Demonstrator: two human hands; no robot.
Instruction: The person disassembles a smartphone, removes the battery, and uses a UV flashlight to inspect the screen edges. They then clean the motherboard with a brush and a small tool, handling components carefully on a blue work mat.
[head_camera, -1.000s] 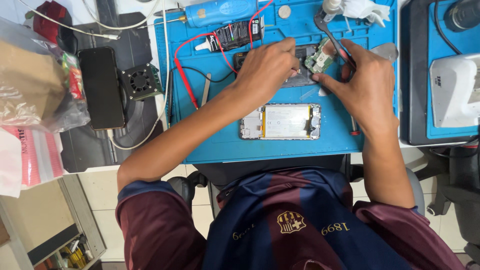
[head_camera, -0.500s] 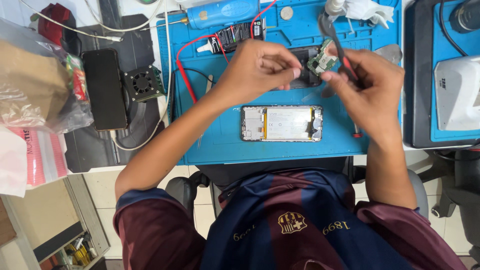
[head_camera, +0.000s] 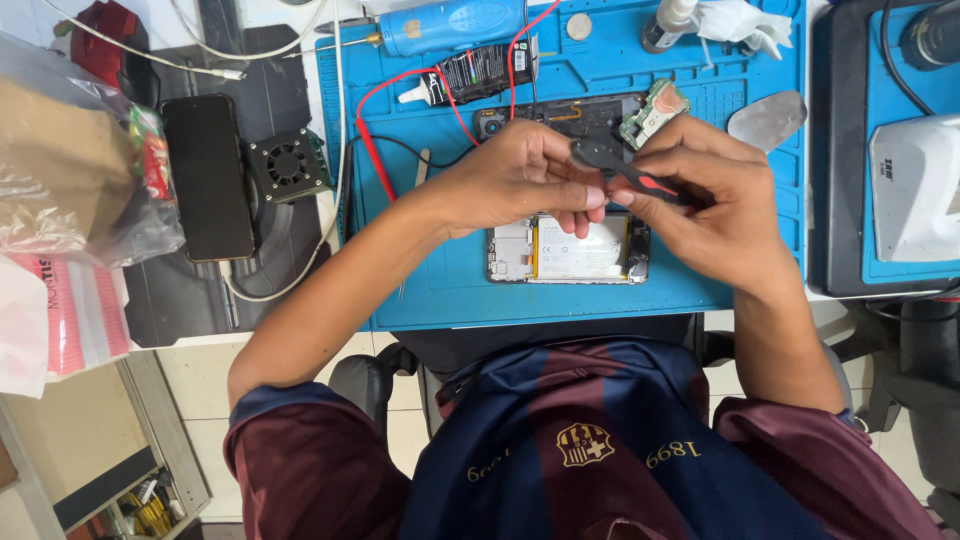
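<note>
Both hands meet above a blue work mat (head_camera: 450, 290). My right hand (head_camera: 715, 205) grips a dark pair of tweezers with a red mark (head_camera: 630, 178), which points left. The fingertips of my left hand (head_camera: 520, 180) pinch the tweezers' rounded end. Just below the hands lies an opened phone (head_camera: 565, 252) with its battery showing. Behind the hands sit a dark phone frame (head_camera: 545, 115) and a green circuit board (head_camera: 655, 112).
Red probe leads (head_camera: 385, 110), a blue bottle (head_camera: 455, 25), a black glue tube (head_camera: 470, 72) and a grey pick (head_camera: 768, 118) lie on the mat. A black phone (head_camera: 208, 175) and a small fan (head_camera: 288, 163) are at left, plastic bags (head_camera: 60, 200) beyond. A white device (head_camera: 915, 185) stands at right.
Both hands have come away from the circuit board toward my body and now hover over the opened phone, still together on the tweezers.
</note>
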